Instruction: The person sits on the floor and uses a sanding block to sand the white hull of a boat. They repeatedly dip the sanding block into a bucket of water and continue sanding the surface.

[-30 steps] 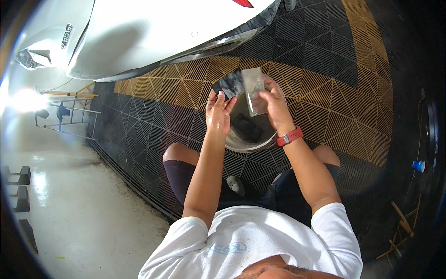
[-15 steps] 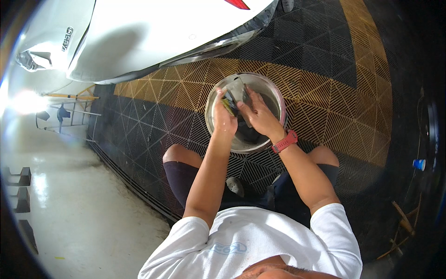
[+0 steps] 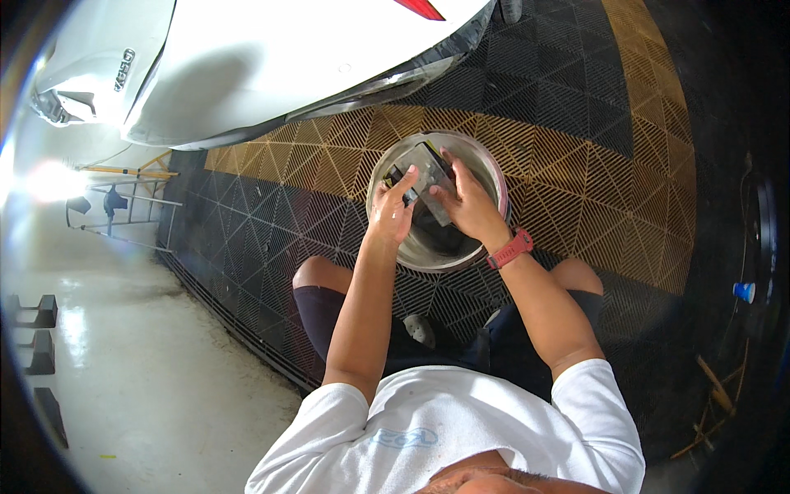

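Note:
Above a round metal basin [image 3: 399,253], my two hands hold small items close together. My right hand [image 3: 477,206] grips a flat grey rectangular piece [image 3: 431,177] with a dark, yellow-edged side; its thumb presses on the grey face. In my left hand [image 3: 390,216] is a small black-and-yellow item [image 3: 392,176], partly covered by the thumb and fingers. The left thumb lies close to the grey piece's edge; whether it touches cannot be told. Inside the basin, below the hands, the bottom looks dark. My right wrist wears a red watch [image 3: 512,249].
A white car [image 3: 271,66] stands ahead and to the left, its lower edge near the basin. Black and tan grid tiles [image 3: 568,198] cover the floor. A metal stand [image 3: 140,202] with a bright lamp is at left. A blue cup [image 3: 744,292] lies far right.
The grey piece has turned so its broad face shows more. My left hand has tilted, its thumb now pointing toward the piece, and the right hand has shifted slightly right.

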Tool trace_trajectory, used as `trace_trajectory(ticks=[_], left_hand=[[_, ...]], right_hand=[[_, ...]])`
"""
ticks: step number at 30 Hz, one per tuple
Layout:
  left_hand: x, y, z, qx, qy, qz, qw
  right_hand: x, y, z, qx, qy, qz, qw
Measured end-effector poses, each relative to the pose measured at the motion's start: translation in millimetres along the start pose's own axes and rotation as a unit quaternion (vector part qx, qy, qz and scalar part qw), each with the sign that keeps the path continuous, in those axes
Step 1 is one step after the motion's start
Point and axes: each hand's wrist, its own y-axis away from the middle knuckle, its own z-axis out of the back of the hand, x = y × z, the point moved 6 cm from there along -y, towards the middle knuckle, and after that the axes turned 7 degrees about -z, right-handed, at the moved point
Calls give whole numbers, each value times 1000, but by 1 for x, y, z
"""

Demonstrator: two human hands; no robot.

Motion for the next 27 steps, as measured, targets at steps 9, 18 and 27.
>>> trace_trajectory(ticks=[9, 18, 27], left_hand=[[20, -23, -3, -46, -103, -85, 990], [71, -67, 2, 54, -247, 86, 964], [247, -117, 42, 342, -726, 39, 596]], right_hand=[[31, 0, 21, -85, 101, 3, 991], [17, 3, 13, 37, 275, 84, 957], [-18, 10, 0, 77, 332, 32, 940]])
